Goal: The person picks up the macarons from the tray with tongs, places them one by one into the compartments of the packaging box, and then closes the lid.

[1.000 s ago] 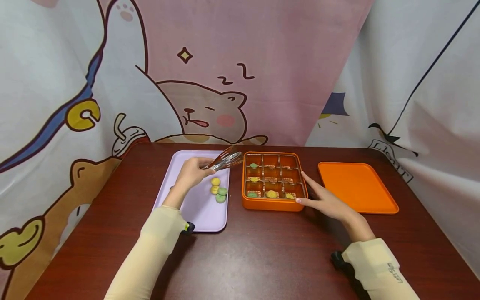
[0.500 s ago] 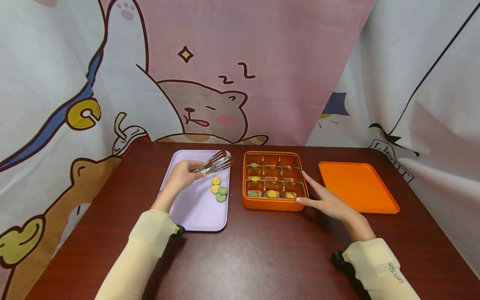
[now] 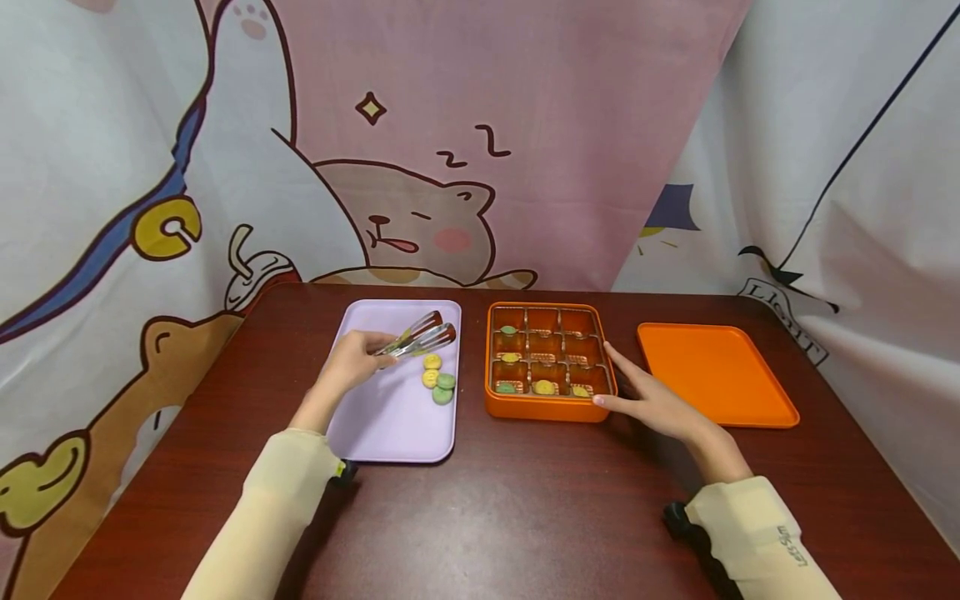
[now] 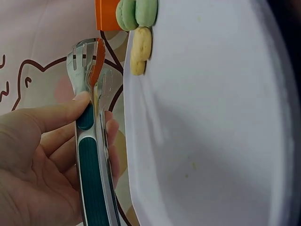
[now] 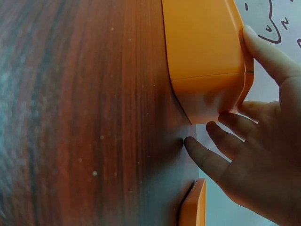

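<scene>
My left hand (image 3: 354,360) grips metal serving tongs (image 4: 94,155) with dark green handle inlays, held above the lilac tray (image 3: 382,433). The slotted tong ends stand a little apart, with nothing between them. Two yellow macarons (image 3: 431,370) and two green macarons (image 3: 443,389) lie at the tray's right side, just below the tongs in the head view. My right hand (image 3: 654,402) rests spread at the right side of an orange box (image 3: 547,408), thumb at its front rim. Its clear divided insert (image 3: 543,343) has green and yellow macarons in several compartments; others hold none.
An orange lid (image 3: 716,375) lies flat to the right of the box, beyond my right hand. Behind the dark wooden table (image 3: 517,517) hangs a printed curtain (image 3: 585,125).
My left hand has drawn the tongs leftward and toward me, from beside the box to over the tray. The right hand and the box have stayed in place.
</scene>
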A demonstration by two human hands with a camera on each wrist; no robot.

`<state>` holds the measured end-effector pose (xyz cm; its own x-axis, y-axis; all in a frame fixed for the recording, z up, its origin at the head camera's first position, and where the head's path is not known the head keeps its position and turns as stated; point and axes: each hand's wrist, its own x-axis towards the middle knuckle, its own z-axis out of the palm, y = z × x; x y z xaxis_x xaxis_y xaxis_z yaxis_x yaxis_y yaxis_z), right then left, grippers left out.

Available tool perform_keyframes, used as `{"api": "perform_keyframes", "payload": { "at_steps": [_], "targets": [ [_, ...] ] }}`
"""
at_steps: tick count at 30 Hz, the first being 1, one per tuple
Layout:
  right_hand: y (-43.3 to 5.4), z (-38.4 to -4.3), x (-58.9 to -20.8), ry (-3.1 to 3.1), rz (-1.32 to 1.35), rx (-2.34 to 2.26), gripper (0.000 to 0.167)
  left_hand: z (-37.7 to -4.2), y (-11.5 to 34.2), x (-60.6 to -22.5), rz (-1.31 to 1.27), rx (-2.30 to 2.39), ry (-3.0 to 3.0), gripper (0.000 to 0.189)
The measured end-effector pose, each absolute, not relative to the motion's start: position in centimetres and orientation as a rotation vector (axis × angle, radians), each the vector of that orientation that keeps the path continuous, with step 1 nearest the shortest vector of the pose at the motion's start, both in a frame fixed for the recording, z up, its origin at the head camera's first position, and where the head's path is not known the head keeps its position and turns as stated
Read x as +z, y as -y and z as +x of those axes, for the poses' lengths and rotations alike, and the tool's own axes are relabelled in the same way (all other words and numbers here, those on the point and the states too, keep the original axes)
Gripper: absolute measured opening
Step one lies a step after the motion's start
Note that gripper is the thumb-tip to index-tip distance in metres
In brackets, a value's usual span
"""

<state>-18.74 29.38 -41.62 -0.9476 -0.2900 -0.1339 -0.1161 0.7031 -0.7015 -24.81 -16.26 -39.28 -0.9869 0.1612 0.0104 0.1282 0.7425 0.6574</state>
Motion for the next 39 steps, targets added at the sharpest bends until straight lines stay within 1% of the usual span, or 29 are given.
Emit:
{"api": "perform_keyframes", "payload": {
  "at_steps": [9,29,39],
  "targets": [
    [-29.4,-18.7,-41.6,-2.669,-0.316,-1.085,0.094,-24.6,16.9,-39.8,0.205,1.032,-2.885,0.040],
    [-29.3,-18.6,-41.4,-2.667,-0.320,-1.093,0.094,-24.3,17.9,-40.8,0.265,1.065,-2.812,0.039],
    [-29.4,-18.6,-41.5,-2.667,-0.327,-1.094,0.094,-24.1,18.1,-40.7,0.244,1.020,-2.830,0.038]
  ]
}}
